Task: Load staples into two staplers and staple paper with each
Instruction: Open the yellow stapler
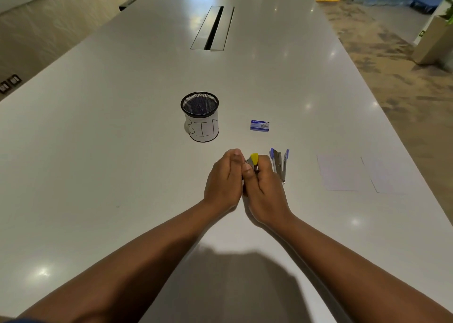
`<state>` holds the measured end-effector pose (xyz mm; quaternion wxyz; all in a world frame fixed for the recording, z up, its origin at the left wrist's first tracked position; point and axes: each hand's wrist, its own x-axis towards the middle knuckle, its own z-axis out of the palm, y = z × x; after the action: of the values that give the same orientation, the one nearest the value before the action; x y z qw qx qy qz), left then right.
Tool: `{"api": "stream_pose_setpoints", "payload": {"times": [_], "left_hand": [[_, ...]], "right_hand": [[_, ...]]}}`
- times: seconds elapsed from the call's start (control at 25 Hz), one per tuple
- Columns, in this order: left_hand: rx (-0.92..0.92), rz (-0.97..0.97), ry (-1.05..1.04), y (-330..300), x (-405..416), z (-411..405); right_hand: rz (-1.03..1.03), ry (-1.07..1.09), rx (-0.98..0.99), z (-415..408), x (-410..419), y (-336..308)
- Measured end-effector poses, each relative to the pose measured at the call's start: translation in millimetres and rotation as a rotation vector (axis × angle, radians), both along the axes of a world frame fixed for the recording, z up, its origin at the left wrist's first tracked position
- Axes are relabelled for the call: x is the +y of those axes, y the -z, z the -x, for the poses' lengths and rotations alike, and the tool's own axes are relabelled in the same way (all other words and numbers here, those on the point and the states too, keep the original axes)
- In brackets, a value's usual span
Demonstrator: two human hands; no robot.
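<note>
Yellow-tipped stapler point(253, 161) up off the table point(122, 151), cupped between both hands just in front of the body, only its yellow end and a sliver of metal showing past the fingers. Left hand point(224, 183) curled against its left side, right hand point(263, 187) wrapped round the body from the right, thumb pressing on top; both closed on it, though exactly how the fingers pinch underneath cannot be told. Long axis running away from the person, yellow end pointing toward the far side of the table. Looks like the loading step on this first one, probably working the magazine open or shut, hidden by the hands. Second stapler point(279, 165), blue-tipped, lying on the table just beside the right hand, splayed open in a V with both blue ends pointing away, hinge end toward the person; nearer the right hand by a clear margin, so an easy reach from that side. Staple box point(259, 125), small and blue, flat on the table beyond both staplers, a little right of the hands' line, again closer to the right. Two white paper sheets point(340, 173) lying flat well off to the right, overlapping at their inner edges or nearly so, faint against the pale surface. Black mesh cup point(200, 116) marked "BIN" standing upright farther out, ahead and slightly left of the hands, apart from everything else. No staple strip visible anywhere outside the box.
</note>
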<state>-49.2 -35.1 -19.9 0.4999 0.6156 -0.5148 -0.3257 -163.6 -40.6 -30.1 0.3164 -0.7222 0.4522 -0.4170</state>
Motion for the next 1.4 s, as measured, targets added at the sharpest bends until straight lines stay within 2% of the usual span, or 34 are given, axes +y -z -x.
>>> {"api": "stream_pose_setpoints", "payload": {"times": [0.44,0.56,0.76,0.88,1.04,1.2,1.4], "left_hand": [[-0.122,0.034,-0.079,5,0,3],[-0.110,0.006,-0.144,7,-2,6],[0.045,-0.011,-0.151,8,-8,4],[0.246,-0.034,-0.128,7,-14,-7],[0.290,-0.073,-0.133,5,-22,-23],[0.188,-0.082,-0.149,4,-22,-22],[-0.145,-0.075,-0.089,-2,-23,-24]], "right_hand": [[0.035,0.029,-0.016,0,3,1],[0.025,0.046,-0.149,0,2,2],[0.023,0.093,-0.231,1,2,0],[-0.009,0.130,-0.178,1,4,-3],[0.032,0.142,-0.098,4,7,-6],[0.128,0.114,-0.066,7,9,-6],[0.160,0.091,-0.107,13,18,-5]]}}
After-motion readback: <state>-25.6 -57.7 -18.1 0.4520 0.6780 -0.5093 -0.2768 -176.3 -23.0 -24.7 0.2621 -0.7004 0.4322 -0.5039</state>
